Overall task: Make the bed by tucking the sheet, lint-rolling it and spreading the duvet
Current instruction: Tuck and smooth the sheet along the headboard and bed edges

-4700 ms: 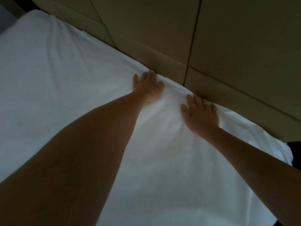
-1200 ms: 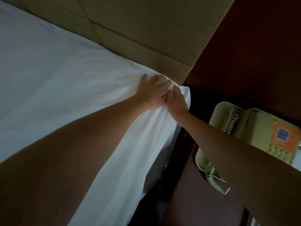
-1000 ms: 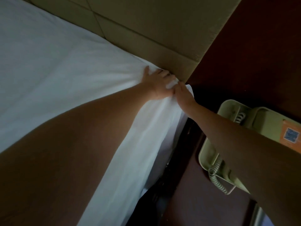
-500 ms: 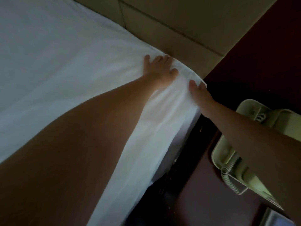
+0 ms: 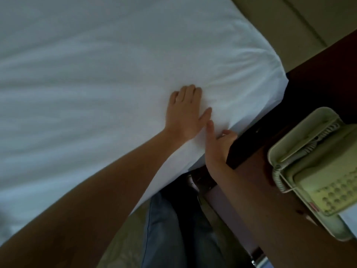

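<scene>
A white sheet (image 5: pixel 96 78) covers the mattress and wraps smoothly around its far right corner (image 5: pixel 270 74). My left hand (image 5: pixel 185 111) lies flat on top of the sheet near the right edge, fingers together. My right hand (image 5: pixel 218 142) sits at the bed's side edge just below it, thumb up on the sheet, the other fingers curled against the side of the mattress. No lint roller or duvet is in view.
A beige padded headboard (image 5: pixel 309 22) stands at the top right. A dark wooden nightstand (image 5: pixel 257 171) is close against the bed, with a cream corded telephone (image 5: pixel 316 167) on it. My jeans-clad legs (image 5: pixel 173 229) stand on the floor between bed and nightstand.
Both hands have slid back from the headboard corner along the bed's right edge toward me. The view has pulled back, and the sheet corner now looks wrapped and smooth.
</scene>
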